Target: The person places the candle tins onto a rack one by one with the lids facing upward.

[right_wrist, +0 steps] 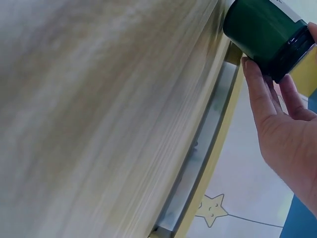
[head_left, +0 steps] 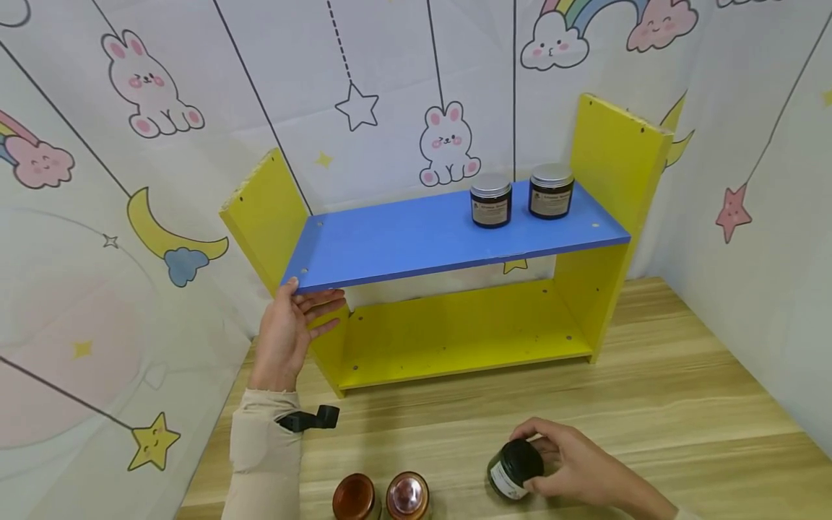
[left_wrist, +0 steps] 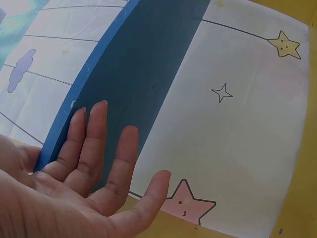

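Note:
My left hand [head_left: 284, 339] grips the front left corner of the blue shelf board [head_left: 390, 242], thumb on top and fingers beneath. In the left wrist view the fingers [left_wrist: 94, 144] spread out along the board's underside. My right hand [head_left: 578, 462] holds a dark green jar [head_left: 510, 469] with a black lid and white label, close over the wooden table. The right wrist view shows the jar [right_wrist: 262, 34] tilted, with fingertips around its lid. Two dark jars with silver lids, a left jar [head_left: 490, 202] and a right jar [head_left: 551, 192], stand on the blue board's right half.
Two reddish-brown glass jars, one on the left [head_left: 354, 498] and one on the right [head_left: 408, 497], stand at the table's near edge. The yellow shelf frame [head_left: 455, 332] has upright side panels. A patterned cloth [head_left: 390, 43] hangs behind it.

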Demonstrator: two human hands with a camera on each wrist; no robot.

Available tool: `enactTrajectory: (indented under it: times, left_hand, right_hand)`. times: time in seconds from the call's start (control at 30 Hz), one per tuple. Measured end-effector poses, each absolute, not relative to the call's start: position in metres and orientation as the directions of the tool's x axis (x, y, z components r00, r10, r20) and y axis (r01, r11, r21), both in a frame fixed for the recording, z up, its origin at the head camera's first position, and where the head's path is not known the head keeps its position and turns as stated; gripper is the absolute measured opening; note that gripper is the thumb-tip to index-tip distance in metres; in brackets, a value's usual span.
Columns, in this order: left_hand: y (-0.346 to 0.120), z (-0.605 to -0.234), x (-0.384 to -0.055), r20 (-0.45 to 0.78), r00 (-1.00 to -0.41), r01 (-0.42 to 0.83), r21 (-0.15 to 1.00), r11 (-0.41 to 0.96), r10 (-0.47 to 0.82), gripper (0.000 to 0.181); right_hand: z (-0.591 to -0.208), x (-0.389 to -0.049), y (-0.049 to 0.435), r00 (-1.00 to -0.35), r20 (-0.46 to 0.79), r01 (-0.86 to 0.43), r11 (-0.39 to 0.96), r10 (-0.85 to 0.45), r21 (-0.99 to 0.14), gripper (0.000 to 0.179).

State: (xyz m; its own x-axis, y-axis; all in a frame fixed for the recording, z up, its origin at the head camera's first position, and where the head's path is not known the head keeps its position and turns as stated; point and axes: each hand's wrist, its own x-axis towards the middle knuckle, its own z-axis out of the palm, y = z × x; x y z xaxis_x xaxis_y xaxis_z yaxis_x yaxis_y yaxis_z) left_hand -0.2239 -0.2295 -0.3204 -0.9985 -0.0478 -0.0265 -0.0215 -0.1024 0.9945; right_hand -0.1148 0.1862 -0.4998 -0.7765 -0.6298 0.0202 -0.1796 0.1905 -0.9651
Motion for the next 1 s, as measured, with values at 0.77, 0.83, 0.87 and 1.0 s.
enactTrajectory:
  times: [0.77,0.83,0.87,1.0]
  left_hand:
    - [-0.230,-0.321,-0.225,-0.022,-0.999,-0.017,0.994,-0.106,-0.046,0.054]
    - [-0.230,-0.321,-0.225,-0.023,-0.999,-0.018,0.994,-0.107,-0.047,0.054]
    - [-0.230,-0.321,-0.225,-0.024,-0.999,-0.019,0.994,-0.107,-0.048,0.054]
    - [-0.229,-0.322,-0.225,-0.024,-0.998,-0.018,0.994,-0.106,-0.052,0.054]
  right_hand:
    - [-0.499,-0.109,0.199,-0.814,-0.017,-0.154,0.243,-0.580,-0.958,0.048]
    - [-0.499,-0.109,0.200,-0.813,-0.023,-0.146,0.243,-0.582,-0.959,0.048]
    - [-0.499,-0.109,0.200,-0.813,-0.025,-0.146,0.244,-0.582,-0.959,0.048]
    - [-0.500,-0.109,0.201,-0.815,-0.018,-0.155,0.248,-0.580,-0.956,0.048]
